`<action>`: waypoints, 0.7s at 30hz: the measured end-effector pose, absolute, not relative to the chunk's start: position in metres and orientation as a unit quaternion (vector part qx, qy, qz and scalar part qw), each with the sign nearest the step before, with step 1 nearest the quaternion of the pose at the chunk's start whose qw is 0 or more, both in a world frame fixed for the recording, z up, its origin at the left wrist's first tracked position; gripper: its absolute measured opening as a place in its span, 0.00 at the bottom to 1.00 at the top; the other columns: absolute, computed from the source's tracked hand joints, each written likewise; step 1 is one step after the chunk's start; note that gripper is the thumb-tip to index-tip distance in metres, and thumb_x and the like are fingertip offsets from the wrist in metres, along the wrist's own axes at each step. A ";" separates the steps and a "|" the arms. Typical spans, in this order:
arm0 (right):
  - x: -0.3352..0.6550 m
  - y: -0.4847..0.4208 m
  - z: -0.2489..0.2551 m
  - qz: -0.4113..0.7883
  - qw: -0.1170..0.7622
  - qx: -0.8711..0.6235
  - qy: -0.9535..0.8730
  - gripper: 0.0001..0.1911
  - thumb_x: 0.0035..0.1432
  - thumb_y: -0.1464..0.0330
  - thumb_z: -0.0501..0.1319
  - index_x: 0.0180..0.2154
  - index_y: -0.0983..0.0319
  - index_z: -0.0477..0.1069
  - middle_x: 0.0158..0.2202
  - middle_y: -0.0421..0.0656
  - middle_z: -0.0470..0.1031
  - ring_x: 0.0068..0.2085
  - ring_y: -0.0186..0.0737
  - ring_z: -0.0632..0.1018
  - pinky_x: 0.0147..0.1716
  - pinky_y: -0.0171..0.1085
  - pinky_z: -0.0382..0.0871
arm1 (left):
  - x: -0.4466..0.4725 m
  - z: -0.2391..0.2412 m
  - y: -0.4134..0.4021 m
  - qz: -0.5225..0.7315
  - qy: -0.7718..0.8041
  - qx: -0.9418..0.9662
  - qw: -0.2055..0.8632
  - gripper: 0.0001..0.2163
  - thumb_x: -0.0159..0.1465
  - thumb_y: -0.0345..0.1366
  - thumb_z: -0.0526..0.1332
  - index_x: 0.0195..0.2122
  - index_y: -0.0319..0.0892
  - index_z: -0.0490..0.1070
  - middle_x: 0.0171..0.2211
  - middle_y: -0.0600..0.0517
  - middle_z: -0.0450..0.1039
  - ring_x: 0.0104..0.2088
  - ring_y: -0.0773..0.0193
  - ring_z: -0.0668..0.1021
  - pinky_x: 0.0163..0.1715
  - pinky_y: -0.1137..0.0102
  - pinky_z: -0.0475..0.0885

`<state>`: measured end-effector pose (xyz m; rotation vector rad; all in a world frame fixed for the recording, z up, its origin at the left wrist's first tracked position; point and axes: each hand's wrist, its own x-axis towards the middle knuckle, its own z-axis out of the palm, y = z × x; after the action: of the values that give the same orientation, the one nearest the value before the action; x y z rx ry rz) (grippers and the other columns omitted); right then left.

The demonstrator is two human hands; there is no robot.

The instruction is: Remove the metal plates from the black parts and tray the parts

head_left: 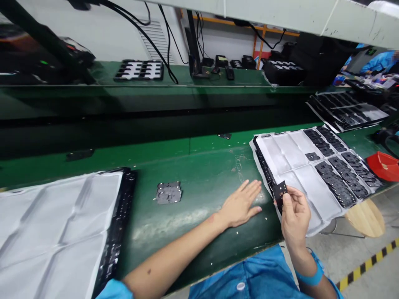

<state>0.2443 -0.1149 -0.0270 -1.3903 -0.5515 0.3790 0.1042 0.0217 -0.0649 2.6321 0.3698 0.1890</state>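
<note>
My right hand [294, 216] pinches a small flat black part [280, 192] upright above the near-left corner of a white-lined tray [288, 151]. That tray holds rows of similar black parts [341, 174] on its right side and one single part [312, 156] near its middle. My left hand [241, 204] lies flat on the green table [202, 174], fingers stretched out, just left of the tray and holding nothing. A small stack of grey flat parts [168, 192] lies on the table further left.
A stack of black trays covered by a white sheet [59, 232] fills the near left. A red bin [385, 165] and more trays [346, 110] sit at the right. Behind a dark conveyor channel, the far shelf carries a tray [139, 69] and cables. A wooden stool [364, 216] stands below.
</note>
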 end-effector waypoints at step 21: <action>0.249 -0.117 -0.019 0.185 0.669 -0.639 -0.332 0.22 0.68 0.59 0.65 0.58 0.62 0.76 0.47 0.50 0.81 0.45 0.45 0.82 0.45 0.42 0.78 | 0.074 -0.074 -0.066 0.060 0.108 0.968 0.216 0.37 0.74 0.55 0.54 0.76 0.36 0.49 0.75 0.40 0.53 0.76 0.50 0.56 0.76 0.52 0.44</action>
<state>0.2488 -0.1166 -0.0193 -1.4416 -0.7483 0.4170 0.0738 -0.0660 -0.0736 2.6833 0.3004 0.1673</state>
